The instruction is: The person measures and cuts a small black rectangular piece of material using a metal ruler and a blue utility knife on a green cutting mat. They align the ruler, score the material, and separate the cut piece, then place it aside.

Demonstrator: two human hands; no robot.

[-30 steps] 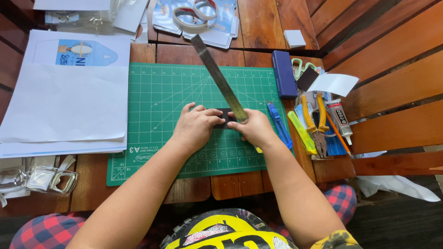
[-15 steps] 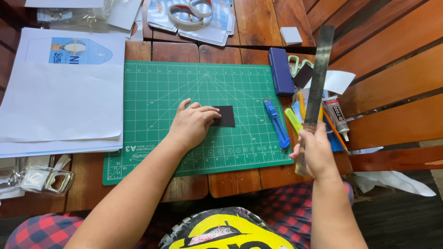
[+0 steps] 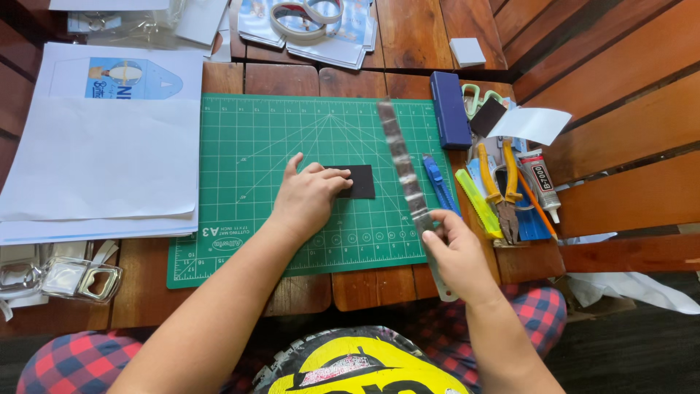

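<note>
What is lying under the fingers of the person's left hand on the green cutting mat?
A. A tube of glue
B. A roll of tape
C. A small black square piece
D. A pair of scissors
C: the left hand presses its fingertips on a small black square piece lying flat on the green cutting mat.

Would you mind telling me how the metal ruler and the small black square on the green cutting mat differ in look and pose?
The metal ruler is long, narrow and shiny silver; the black square is small, matte and dark. The ruler lies diagonally and juts past the near edge of the cutting mat, while the square lies wholly on it. The right hand grips the ruler's near end; the left hand presses the square's left edge. Both are flat and rest on the mat.
</note>
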